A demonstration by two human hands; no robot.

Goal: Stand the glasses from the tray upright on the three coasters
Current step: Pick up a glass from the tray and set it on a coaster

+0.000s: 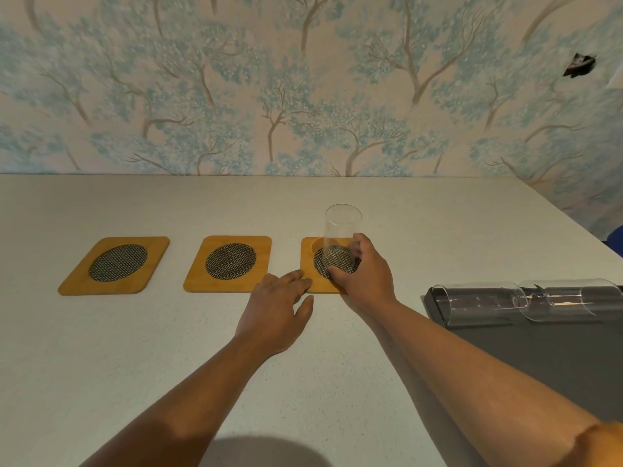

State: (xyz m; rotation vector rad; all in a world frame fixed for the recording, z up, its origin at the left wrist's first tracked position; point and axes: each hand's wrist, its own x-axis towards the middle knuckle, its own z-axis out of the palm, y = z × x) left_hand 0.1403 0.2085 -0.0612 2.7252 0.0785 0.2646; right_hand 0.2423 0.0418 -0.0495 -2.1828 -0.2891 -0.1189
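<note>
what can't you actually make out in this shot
- Base of the upright glass, head view: the right hand covers it, so full seating on the right coaster is unclear.
- Tray: cut off by the right frame edge.
- Second lying glass: its far end leaves the frame.
- Dark mark on the wall: too small to identify.
- Left hand: whether its fingertips press the coaster's edge is unclear.

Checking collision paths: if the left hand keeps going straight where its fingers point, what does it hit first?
The left hand points forward-right; its fingertips already sit at the near-left edge of the right coaster. Beyond that comes the upright glass held by the right hand.
</note>
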